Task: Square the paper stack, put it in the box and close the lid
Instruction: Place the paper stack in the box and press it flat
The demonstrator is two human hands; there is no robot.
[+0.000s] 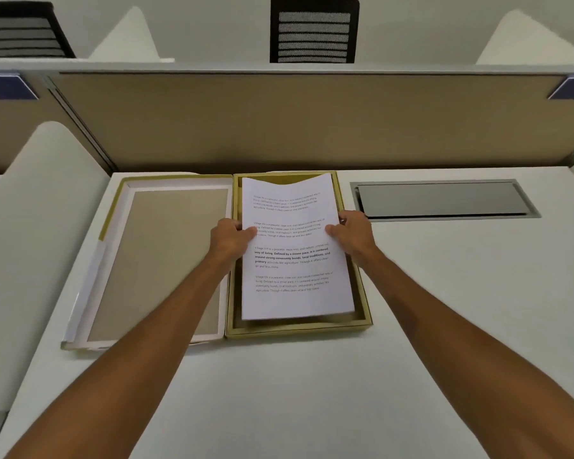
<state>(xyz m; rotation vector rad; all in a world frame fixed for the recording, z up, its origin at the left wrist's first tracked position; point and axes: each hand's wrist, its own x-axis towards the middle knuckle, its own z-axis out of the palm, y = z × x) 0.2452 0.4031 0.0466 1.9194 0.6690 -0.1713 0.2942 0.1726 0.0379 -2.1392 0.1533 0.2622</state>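
A stack of white printed paper (295, 293) hangs just above the inside of an open olive-green box (299, 330) in the middle of the desk. My left hand (227, 235) grips the stack's left edge, thumb on top. On the opposite edge, my right hand (352, 231) holds it the same way. The sheet's far edge sags in the middle. The box's lid (159, 260) lies flat to the left, inside face up, joined along the box's left wall.
A grey metal cable hatch (444, 200) is set into the white desk (312, 392) at the right. A beige partition (312, 120) stands right behind the box. A white curved divider (37, 226) borders the desk on the left. Office chairs show beyond the partition.
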